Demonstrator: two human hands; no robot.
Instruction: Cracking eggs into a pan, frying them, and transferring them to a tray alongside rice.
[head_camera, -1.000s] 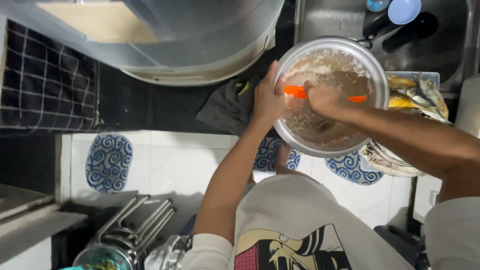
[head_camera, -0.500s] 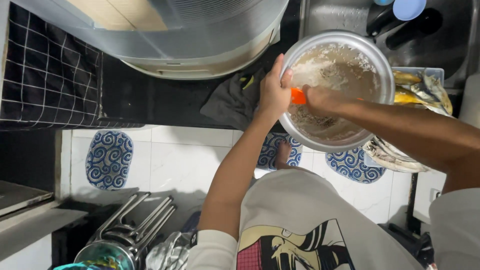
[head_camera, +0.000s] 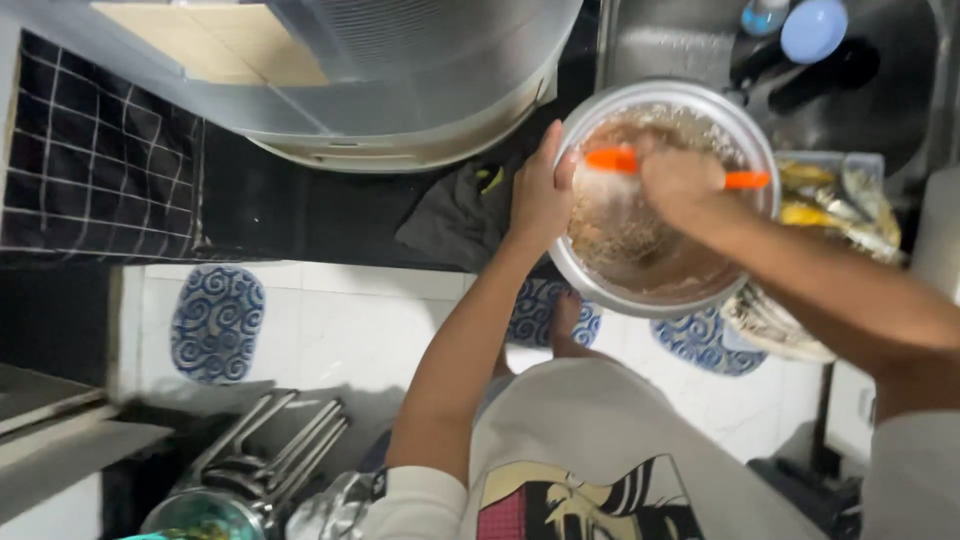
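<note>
The left hand (head_camera: 540, 195) is clamping the rim of the round metal bowl (head_camera: 745, 135) at about nine o'clock, thumb along the outer wall and fingers (head_camera: 566, 172) curling over the edge, pinching the wall between them, while the right hand (head_camera: 682, 180) is wrapping closed around the middle of an orange spatula (head_camera: 612, 160), whose blade end is pointing toward nine o'clock and whose handle tip is sticking out toward three o'clock. The bowl is sitting at the edge of the dark counter (head_camera: 300, 215), overhanging the white tiled floor (head_camera: 360, 330), and is holding a brownish, grainy wet mixture (head_camera: 625, 235) that is coating the wall. A steel sink (head_camera: 680, 45) is lying at twelve o'clock of the bowl with a blue lid (head_camera: 812, 30) in it, a tray of yellowish fish (head_camera: 835, 195) is lying at three o'clock, and a dark cloth (head_camera: 455, 215) is lying at nine o'clock. To mix well here, the holding hand probably ought to be pressing the bowl down and back onto the counter, since it is overhanging, and the spatula ought to be sweeping along the wall so nothing is sticking
</note>
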